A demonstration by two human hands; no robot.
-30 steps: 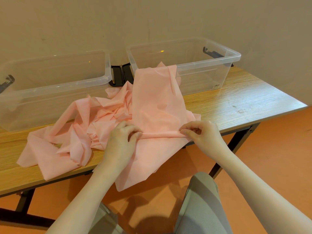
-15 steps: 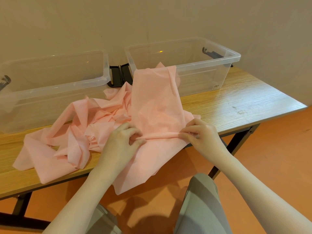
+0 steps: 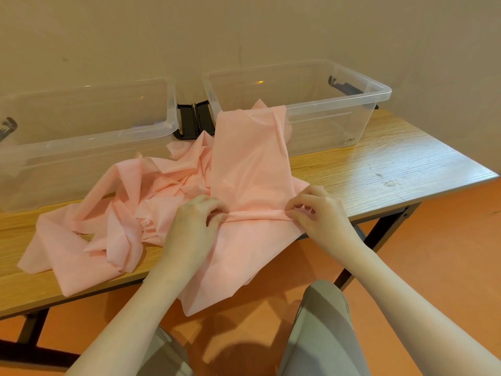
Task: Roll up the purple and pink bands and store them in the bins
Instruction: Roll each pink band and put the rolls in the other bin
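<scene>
Both hands, left hand (image 3: 193,226) & right hand (image 3: 315,213), fingers curled, pinching pink band (image 3: 250,169) fold at table (image 3: 379,169) edge

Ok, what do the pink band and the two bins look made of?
Pink band: thin matte fabric, possibly non-woven; it creases softly and looks slightly translucent. Left bin and right bin: clear glossy plastic, apparently rigid; the wall shows through them.

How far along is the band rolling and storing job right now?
Done: nothing stored; both clear bins look empty. In hand: left hand and right hand pinch a first narrow roll in the pink band. Left: most of it lies loose on the table; no purple band is visible.
</scene>
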